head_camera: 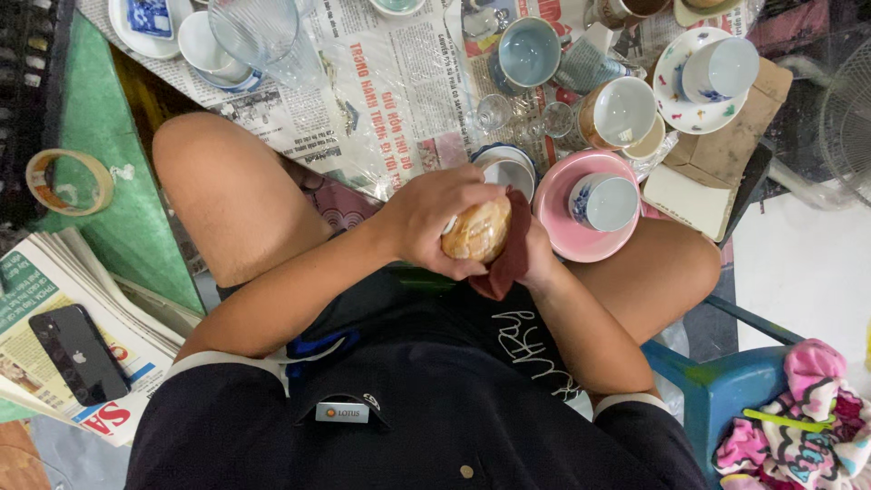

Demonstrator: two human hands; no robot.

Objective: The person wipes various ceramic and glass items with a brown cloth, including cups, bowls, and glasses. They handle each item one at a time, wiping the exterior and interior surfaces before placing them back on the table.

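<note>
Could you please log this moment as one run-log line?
left hand: grips tan cup | right hand: holds dark red cloth against cup | pink plate beyond

Home floor, informal work spot: newspapers (pixel 381 100) spread under crockery, cups and saucers, pink plate (pixel 567 222), tape roll (pixel 68 181), blue plastic stool (pixel 726 381), phone (pixel 80 354).

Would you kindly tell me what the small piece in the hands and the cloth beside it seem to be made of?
The small piece, gripped by the left hand, looks like glazed ceramic: glossy tan surface with highlights, though blurred. The dark red cloth, against the right hand, seems soft woven fabric: matte, folded and draping.
</note>
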